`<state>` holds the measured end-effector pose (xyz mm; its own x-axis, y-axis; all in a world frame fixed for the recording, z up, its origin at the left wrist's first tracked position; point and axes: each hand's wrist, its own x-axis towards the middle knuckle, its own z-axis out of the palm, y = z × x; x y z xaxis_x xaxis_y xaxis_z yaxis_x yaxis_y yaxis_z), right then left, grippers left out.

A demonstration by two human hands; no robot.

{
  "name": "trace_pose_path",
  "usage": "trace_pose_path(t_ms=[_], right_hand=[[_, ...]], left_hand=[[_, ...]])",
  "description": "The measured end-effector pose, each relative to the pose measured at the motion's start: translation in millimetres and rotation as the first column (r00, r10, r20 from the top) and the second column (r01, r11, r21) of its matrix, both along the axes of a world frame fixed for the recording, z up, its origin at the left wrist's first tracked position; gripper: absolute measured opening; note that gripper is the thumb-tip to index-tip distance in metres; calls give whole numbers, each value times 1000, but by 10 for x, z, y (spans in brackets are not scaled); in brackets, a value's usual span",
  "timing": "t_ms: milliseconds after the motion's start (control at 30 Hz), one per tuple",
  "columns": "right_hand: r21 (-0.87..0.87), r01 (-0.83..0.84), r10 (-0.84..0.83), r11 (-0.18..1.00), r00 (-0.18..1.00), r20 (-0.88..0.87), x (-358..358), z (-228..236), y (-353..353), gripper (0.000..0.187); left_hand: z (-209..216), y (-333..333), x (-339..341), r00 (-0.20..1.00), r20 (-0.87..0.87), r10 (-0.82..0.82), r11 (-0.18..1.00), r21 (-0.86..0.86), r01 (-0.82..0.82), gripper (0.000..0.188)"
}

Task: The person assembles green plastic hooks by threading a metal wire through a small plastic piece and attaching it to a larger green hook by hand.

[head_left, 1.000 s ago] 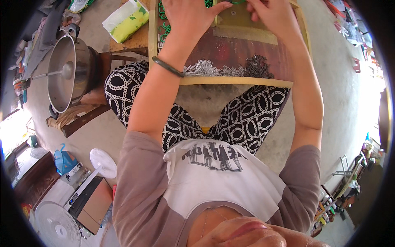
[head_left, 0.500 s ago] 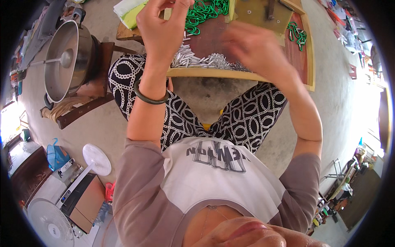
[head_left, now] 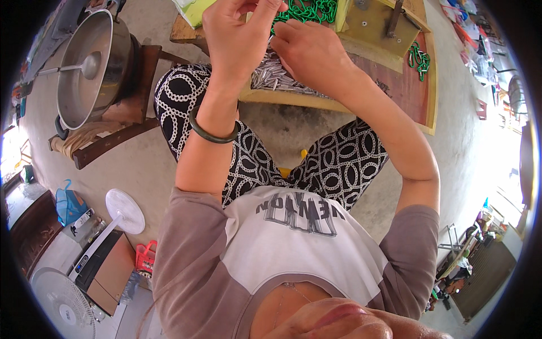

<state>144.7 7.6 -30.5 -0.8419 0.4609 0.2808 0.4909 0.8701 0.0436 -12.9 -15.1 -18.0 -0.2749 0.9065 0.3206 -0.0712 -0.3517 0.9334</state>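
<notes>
My left hand is raised near the top edge, thumb and fingers together in a pinch; what it holds, if anything, cannot be made out. My right hand reaches across the wooden tray, fingers curled together just below the left fingertips; their contents are hidden. Beneath and beside it lies a heap of small silver metal pins. Beyond the hands is a pile of green carabiner clips. Several more green clips rest at the tray's right side.
A yellowish metal plate fixture with an upright lever stands on the tray's far right. At left, a large pot with a ladle sits on a wooden stool. My patterned trouser legs flank the tray's near side. A white fan stands lower left.
My right hand has moved left from above the tray's middle to the silver pins near my left hand. The left hand keeps its pinch. The whole view has shifted slightly.
</notes>
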Motion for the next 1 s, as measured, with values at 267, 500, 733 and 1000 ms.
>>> trace_pose_path(t_ms=[267,500,733,1000], right_hand=[[-820,-150,-413,552,805,-425,640,194,-18,12],[-902,-257,-659,348,617,-430,1101,323,-50,18],[-899,-144,-660,413,633,-405,1194,316,-105,17],[-822,99,-618,560,711,-336,1270,432,-180,17]], left_hand=[[-136,-1,118,990,-96,-103,994,14,105,14],[-36,-136,391,931,-312,-189,981,-11,196,11],[-26,-171,607,845,-513,-152,946,171,275,15],[-73,-198,681,842,-519,-149,970,88,227,15]])
